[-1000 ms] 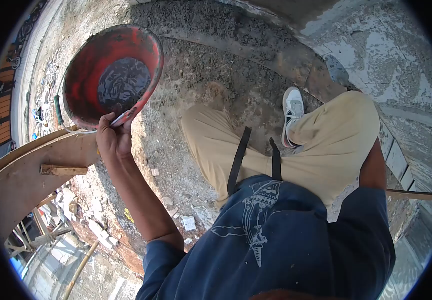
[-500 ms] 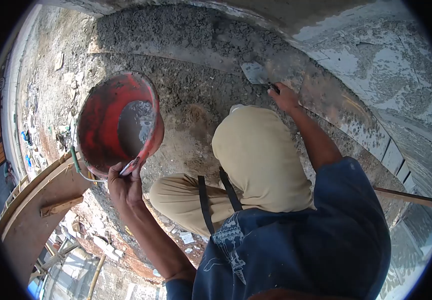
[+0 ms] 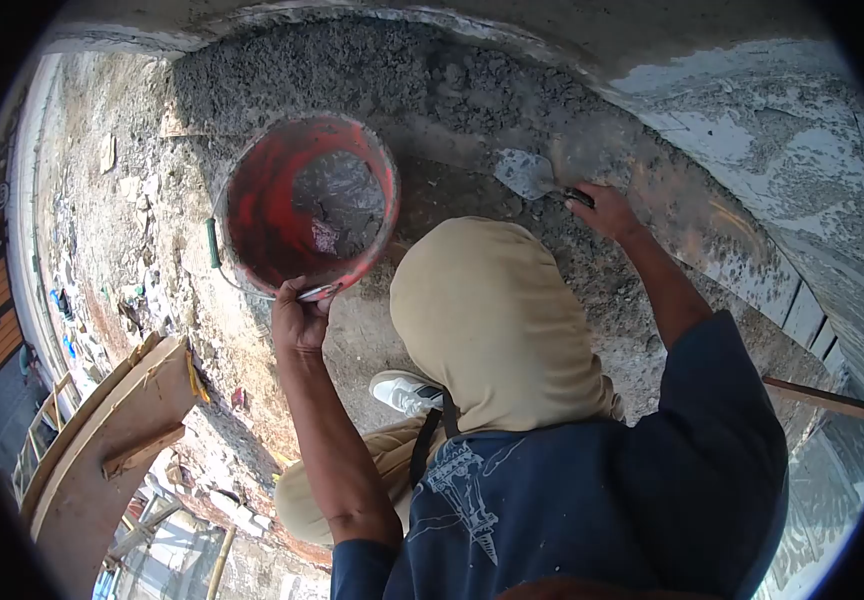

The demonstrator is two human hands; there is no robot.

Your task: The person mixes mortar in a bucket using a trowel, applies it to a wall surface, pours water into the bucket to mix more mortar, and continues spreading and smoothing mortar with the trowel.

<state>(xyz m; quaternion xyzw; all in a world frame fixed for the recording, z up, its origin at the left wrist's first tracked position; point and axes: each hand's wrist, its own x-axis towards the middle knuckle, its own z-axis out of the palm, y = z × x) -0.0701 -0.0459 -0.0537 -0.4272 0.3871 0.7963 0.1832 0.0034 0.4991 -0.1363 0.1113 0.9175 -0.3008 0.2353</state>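
My left hand (image 3: 302, 318) grips the near rim of a red bucket (image 3: 262, 215), and the bucket leans with its mouth toward me. Wet grey mortar (image 3: 340, 195) coats the bottom inside it. A green grip (image 3: 213, 242) on the wire handle hangs at the bucket's left side. My right hand (image 3: 607, 212) is closed around the dark handle of a trowel (image 3: 525, 174). The trowel's flat metal blade is smeared grey and points left, over the mortar-strewn ground near the wall.
Loose grey mortar (image 3: 392, 70) lies along the base of a curved wall. A plastered wall (image 3: 752, 150) rises at the right. At the lower left stands a curved wooden form (image 3: 117, 430), with rubble beyond it. My white shoe (image 3: 407, 392) is beside my bent knee.
The bucket has moved right and up with my left hand, its mouth turned more toward me. My right hand and the trowel have shifted slightly right. My left leg has moved, exposing a shoe.
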